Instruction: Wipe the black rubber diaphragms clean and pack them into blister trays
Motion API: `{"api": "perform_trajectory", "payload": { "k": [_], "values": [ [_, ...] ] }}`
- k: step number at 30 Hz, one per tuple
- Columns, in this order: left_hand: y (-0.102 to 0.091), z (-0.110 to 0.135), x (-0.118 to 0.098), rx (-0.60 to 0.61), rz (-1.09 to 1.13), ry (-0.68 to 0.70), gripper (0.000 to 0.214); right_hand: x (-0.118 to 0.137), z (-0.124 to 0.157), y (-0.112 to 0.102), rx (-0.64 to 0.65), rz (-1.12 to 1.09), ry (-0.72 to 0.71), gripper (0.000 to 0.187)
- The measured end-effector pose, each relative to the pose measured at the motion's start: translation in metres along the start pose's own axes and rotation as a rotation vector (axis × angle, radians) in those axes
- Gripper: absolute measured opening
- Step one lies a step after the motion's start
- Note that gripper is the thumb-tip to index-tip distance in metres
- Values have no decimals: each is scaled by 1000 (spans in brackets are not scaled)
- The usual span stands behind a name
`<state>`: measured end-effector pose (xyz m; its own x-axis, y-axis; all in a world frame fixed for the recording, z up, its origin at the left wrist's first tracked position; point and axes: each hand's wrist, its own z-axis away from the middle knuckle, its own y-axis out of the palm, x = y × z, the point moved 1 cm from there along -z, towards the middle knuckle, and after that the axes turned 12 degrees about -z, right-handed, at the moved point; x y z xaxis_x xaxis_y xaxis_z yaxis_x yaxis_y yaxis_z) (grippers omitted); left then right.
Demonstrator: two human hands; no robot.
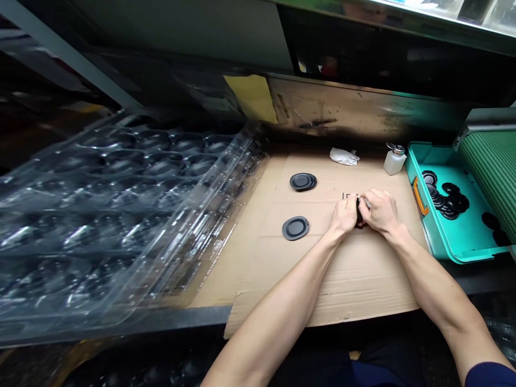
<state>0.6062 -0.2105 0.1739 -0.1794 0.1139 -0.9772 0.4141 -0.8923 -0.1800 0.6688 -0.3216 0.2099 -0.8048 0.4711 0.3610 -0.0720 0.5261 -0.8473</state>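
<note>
My left hand [344, 215] and my right hand [378, 210] meet over the cardboard sheet [355, 279], fingers closed together round a small black part [358, 210] that is mostly hidden between them. A single black oval disc [295, 227] lies flat on the cardboard to the left of my hands. Farther back sits a short stack of black discs [303, 181]. At the right a teal bin [459, 242] holds several more black discs [445, 196].
A stack of clear plastic blister trays [121, 215] covers the left of the bench. A small white pump bottle [394, 159] and a crumpled white cloth [343, 156] stand at the back. A green ribbed belt [494, 166] runs at the far right.
</note>
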Motion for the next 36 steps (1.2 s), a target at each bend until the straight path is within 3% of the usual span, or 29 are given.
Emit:
{"api": "perform_trajectory", "payload": {
  "k": [3, 10, 13, 16, 21, 24, 26, 31, 33, 36],
  "values": [
    [1, -1, -3, 1, 99, -31, 53, 1, -1, -3, 27, 1, 55, 22],
    [-18, -7, -22, 73, 654, -382, 52, -22, 0, -25, -4, 90, 328, 29],
    [-25, -8, -26, 102, 750, -429, 51, -27, 0, -35, -38, 179, 379, 35],
    [-27, -8, -27, 107, 800, -441, 52, -16, 1, -45, -55, 196, 367, 36],
    [-30, -10, -26, 105, 846, -441, 56, 4, 10, -50, 361, 125, 394, 38],
    [-31, -12, -24, 93, 851, -429, 57, -2, 13, -46, 444, 113, 320, 39],
    [-29, -12, -23, 84, 848, -406, 56, -8, 11, -43, 375, 23, 263, 30],
    [-16, -11, -22, 92, 860, -248, 40, -6, 4, -19, -83, -267, 179, 30],
    [-10, -10, -22, 109, 900, -205, 41, 4, 6, -1, -133, -276, 166, 30],
    [-9, -9, -20, 130, 946, -205, 44, 21, 10, 21, -91, -215, 115, 29]
  ]
}}
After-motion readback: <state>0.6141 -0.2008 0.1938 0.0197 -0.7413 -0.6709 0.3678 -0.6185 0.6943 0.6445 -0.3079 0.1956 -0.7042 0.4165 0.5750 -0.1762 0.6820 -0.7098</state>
